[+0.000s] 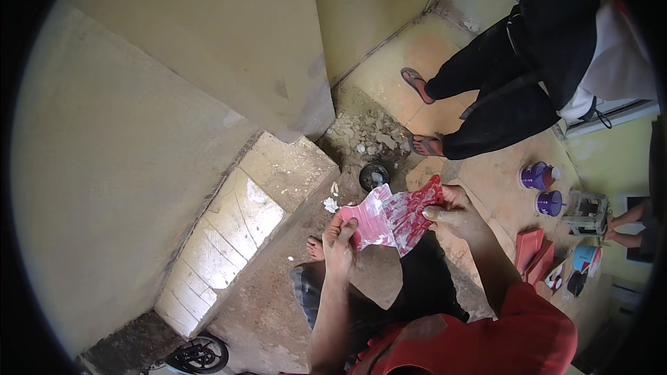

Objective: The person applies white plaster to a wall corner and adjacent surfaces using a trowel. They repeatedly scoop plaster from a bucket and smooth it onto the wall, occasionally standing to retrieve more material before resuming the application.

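My left hand pinches a pink plastic putty spreader, its thumb lying on the near face. A red putty spreader, streaked thickly with white paste, is gripped at its narrow end by my right hand. The wide edges of both spreaders meet in front of my knees, touching or overlapping. White smears cover part of the pink one as well. Some white paste sticks to my right thumb. Just beyond the spreaders, a black bowl with something whitish inside sits on the ground.
A low pale ledge runs along the wall at left. Rubble lies beyond the bowl. A person in dark trousers stands at far right. Purple buckets, red boxes and a teal bucket stand at right; a wheel shows at lower left.
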### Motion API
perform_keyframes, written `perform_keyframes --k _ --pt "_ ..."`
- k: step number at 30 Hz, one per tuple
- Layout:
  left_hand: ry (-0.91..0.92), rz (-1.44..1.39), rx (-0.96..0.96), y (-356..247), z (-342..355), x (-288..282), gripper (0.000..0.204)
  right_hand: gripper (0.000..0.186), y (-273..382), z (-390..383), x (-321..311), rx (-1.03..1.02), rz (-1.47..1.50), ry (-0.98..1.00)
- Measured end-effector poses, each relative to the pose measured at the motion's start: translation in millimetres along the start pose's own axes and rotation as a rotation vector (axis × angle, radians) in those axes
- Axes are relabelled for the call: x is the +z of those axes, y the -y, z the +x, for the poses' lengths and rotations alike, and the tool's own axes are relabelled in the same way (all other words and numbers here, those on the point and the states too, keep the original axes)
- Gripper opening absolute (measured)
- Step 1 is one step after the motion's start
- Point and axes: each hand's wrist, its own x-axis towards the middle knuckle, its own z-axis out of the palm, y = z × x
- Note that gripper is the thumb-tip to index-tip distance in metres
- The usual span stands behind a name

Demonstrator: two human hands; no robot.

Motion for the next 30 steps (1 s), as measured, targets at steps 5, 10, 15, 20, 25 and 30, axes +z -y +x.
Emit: perform_keyframes --k 5,10,15,20,25,30 --pt "0.13 0.1 -0.066 -77 -149 97 0.032 0.022 71 -133 50 0.137 0.061 0.007" --pt "0.279 0.191 -0.131 -90 -262 120 0.032 0.019 69 -289 88 0.018 0.066 -0.148" --pt "0.319 0.171 -0.196 -74 -353 90 0.031 0.016 -8 -426 102 -0.112 -0.098 -0.42" --pt "0.427 0.41 -0.252 -24 -437 102 0.029 0.02 -24 -589 161 -0.262 -0.033 -0.737" --pt "0.651 0.356 -0.502 46 -520 152 0.034 0.016 -90 -688 146 -0.237 0.268 -0.686" --pt "0.785 0.472 -0.564 155 -578 197 0.034 0.023 -191 -833 123 -0.324 0.246 -1.174"
